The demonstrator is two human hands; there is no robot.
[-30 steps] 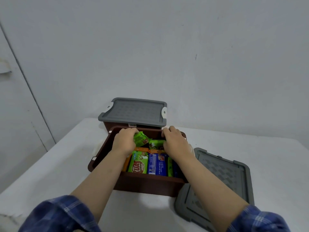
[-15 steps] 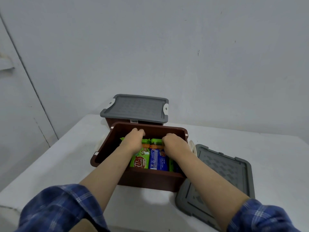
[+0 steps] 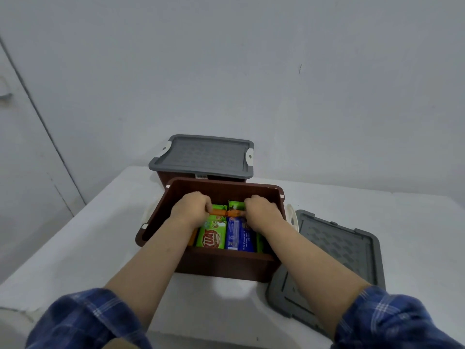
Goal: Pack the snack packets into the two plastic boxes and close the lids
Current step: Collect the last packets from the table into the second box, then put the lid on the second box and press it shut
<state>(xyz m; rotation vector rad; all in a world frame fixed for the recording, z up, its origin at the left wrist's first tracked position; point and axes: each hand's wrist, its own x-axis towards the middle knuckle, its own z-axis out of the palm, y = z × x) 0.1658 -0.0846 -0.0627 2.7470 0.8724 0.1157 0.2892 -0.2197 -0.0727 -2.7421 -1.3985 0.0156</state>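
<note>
Hands, left hand (image 3: 191, 207) and right hand (image 3: 260, 210), having lowered since a second ago, are pressing curled fingers onto the snack packets (image 3: 212, 233) beneath them inside the open box (image 3: 221, 263), indicating packing is nearing lid (image 3: 334, 250) fitting.

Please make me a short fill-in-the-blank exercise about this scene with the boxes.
Both hands, the left hand and the right hand, are inside the ____ box.
The far box has its lid ____.
The loose grey lid lies on the table to the ____ of the open box.

Missing words: open; on; right
</note>
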